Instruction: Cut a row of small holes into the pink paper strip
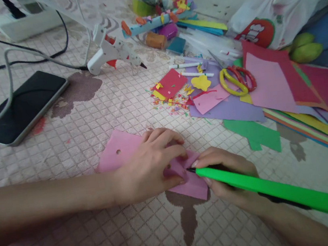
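A sheet of pink paper (118, 145) lies on the patterned tablecloth, with small holes through it. My left hand (148, 162) rests on the paper, fingers spread and pressing it down. In my right hand (228, 167) is a bright green pen (252, 184), gripped close to its dark tip. That tip touches or nearly touches the paper, just right of my left fingers. Part of the sheet is hidden beneath my left hand.
Scissors (237, 81), coloured paper sheets (270, 79) and scraps lie at the right. A white glue gun (111, 53) stands behind. At the left are a phone (24, 106), cables and a power strip (25, 26). A plastic bag (283, 12) sits at the back right.
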Motion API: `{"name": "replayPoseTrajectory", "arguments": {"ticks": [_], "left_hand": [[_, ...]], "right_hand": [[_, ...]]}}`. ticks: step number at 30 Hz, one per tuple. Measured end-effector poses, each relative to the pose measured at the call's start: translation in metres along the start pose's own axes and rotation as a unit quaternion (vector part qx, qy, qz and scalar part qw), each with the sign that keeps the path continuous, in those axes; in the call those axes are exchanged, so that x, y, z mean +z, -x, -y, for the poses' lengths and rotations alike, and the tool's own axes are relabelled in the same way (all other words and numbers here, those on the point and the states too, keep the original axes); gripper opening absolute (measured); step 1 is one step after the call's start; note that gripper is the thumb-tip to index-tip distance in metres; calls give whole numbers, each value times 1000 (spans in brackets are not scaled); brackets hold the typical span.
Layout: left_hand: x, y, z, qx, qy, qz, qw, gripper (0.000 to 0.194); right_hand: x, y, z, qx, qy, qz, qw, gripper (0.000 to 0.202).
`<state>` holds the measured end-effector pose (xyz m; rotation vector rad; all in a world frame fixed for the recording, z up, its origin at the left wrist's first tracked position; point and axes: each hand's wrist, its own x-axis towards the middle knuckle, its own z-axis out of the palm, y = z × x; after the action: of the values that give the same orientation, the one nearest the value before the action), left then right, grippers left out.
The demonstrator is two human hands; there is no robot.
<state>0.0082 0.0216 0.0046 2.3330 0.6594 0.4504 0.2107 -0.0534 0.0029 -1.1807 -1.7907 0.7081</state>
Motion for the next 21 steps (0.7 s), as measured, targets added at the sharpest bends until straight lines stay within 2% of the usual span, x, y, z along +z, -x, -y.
{"name": "replayPoseTrajectory", "arguments": {"ticks": [5, 12, 15, 21], "left_hand": [[0, 0, -1, -4, 1, 2, 1000, 30], [0, 0, -1, 0, 3, -2, 1000, 33], [0, 0, -1, -1, 3, 0, 1000, 31], [1, 0, 0, -4, 0, 0, 1000, 29]], "right_hand": [[0, 0, 0, -5, 14, 6, 1000, 18], [-3, 7, -4, -11, 17, 42, 999, 32], [-3, 4, 2, -14, 21, 17, 1000, 29], [0, 8, 9, 29, 24, -34, 999, 26]]}}
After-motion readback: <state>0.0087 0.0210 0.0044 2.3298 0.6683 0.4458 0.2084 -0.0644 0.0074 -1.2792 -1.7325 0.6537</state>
